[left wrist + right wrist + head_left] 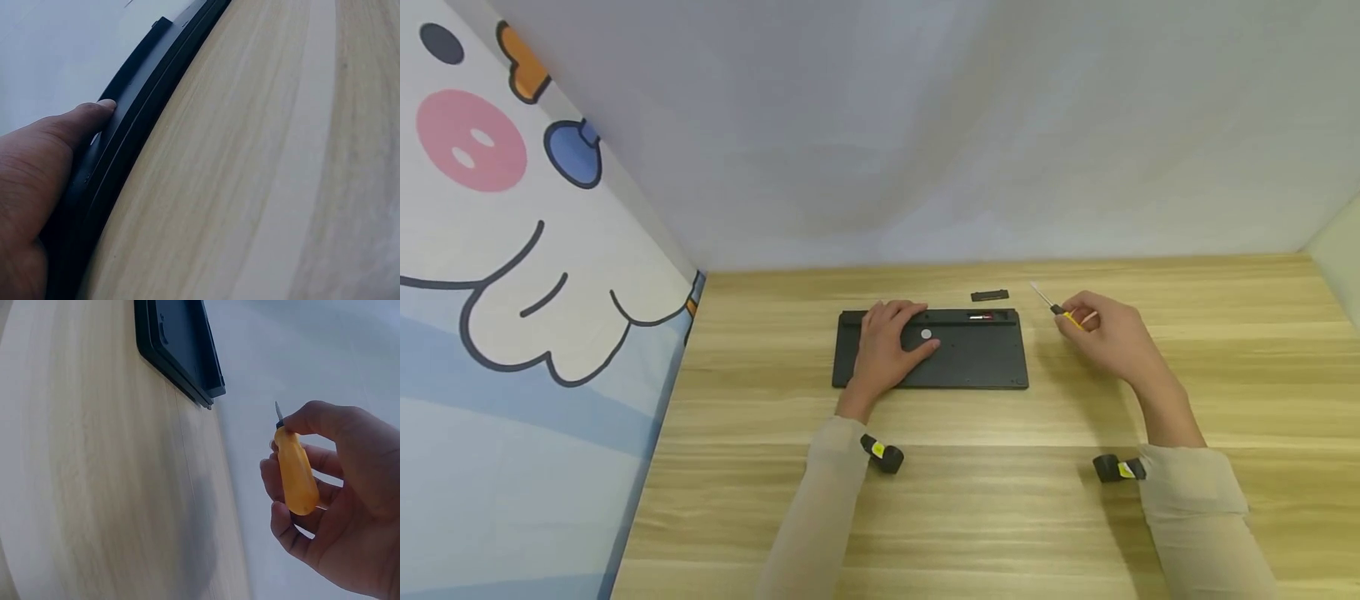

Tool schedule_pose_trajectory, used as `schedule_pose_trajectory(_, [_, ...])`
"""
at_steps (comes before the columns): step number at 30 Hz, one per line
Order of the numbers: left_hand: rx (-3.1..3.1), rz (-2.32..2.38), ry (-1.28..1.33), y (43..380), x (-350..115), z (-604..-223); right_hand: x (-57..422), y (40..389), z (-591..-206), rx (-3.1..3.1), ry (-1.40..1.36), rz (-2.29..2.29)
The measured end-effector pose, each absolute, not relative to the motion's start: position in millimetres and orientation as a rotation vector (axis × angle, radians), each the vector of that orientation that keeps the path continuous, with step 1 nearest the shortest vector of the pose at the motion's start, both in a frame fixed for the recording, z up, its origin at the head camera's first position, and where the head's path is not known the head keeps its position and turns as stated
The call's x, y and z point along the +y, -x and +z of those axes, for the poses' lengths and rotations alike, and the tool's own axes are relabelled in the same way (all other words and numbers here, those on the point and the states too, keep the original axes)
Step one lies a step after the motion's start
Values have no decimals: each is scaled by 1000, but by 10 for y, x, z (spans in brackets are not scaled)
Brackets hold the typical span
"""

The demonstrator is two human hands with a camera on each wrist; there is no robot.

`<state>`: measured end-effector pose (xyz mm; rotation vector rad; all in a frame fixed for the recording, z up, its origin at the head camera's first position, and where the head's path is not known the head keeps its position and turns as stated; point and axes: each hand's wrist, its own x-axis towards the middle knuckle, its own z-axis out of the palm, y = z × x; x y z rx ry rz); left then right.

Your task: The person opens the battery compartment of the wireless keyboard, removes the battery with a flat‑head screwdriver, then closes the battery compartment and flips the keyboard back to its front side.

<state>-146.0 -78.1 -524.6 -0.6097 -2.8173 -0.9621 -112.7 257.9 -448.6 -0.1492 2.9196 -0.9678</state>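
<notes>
A black keyboard lies underside up on the table. My left hand rests on its left part, thumb spread across the underside and fingertips at the far edge. In the left wrist view the thumb touches the dark surface. At the keyboard's far right the battery compartment is uncovered, with a red and silver battery inside. The small black battery cover lies just behind it. To the right of the keyboard, my right hand holds a screwdriver by its yellow handle, its shaft pointing away to the far left.
The wooden table ends at a pale wall behind the keyboard. A panel with cartoon drawings stands along the left side. Small black cameras are strapped at both wrists, over beige sleeves.
</notes>
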Motion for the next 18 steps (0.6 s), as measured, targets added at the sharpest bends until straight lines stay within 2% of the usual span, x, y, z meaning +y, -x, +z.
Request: schedule_pose_trajectory(18, [-2814, -985, 619, 1463, -767, -5193, 2423, 1256, -4499, 2945, 402, -983])
